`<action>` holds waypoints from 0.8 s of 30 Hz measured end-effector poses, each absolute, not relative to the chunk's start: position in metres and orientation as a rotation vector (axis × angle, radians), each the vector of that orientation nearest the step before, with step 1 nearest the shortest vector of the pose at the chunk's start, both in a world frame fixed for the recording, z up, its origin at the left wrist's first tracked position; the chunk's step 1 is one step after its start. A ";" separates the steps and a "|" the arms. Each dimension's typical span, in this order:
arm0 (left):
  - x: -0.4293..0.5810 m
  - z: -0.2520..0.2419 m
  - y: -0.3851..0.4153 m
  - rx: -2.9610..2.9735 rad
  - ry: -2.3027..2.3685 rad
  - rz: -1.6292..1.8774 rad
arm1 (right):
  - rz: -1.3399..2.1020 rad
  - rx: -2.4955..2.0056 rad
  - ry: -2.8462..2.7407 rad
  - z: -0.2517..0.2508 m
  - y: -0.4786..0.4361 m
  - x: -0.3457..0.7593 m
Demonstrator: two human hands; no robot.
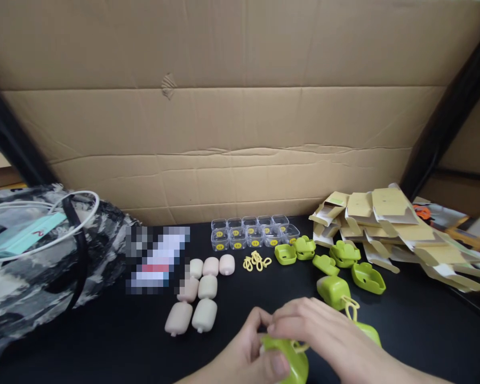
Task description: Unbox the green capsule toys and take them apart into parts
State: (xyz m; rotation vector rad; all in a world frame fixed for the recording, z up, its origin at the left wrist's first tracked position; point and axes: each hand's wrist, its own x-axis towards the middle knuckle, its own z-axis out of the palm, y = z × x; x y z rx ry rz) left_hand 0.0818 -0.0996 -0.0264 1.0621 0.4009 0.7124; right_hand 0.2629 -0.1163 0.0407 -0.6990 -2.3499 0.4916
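At the bottom centre my left hand (246, 354) is closed round a green plastic case (298, 365), its thumb pressed along the near side. A pale yellow loop (300, 347) sticks out of this case. My right hand (310, 322) reaches over from the right, its bent fingers gripping the case's upper edge, fingertips partly hidden. Beyond it lies another green case (334, 292) with a pale part inside and a yellow loop attached. One more green case (368, 334) is partly covered by my right hand. Several empty green shells (368, 277) lie farther back.
Several pale pink and off-white rounded blocks (205, 314) lie in rows left of centre. A small pile of yellow loops (256, 261) sits before clear plastic boxes (255, 237). Flattened cartons (396, 205) are heaped at right; a camouflage-patterned bag (108, 229) is at left.
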 end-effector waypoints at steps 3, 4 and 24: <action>0.082 -0.032 -0.098 1.155 0.381 0.684 | 0.500 -0.760 -2.351 0.037 -0.115 0.262; 0.082 -0.033 -0.097 1.185 0.390 0.677 | 0.506 -0.737 -2.343 0.034 -0.115 0.261; 0.078 -0.010 -0.096 1.037 0.548 0.632 | 0.697 -0.514 -2.328 0.010 -0.105 0.252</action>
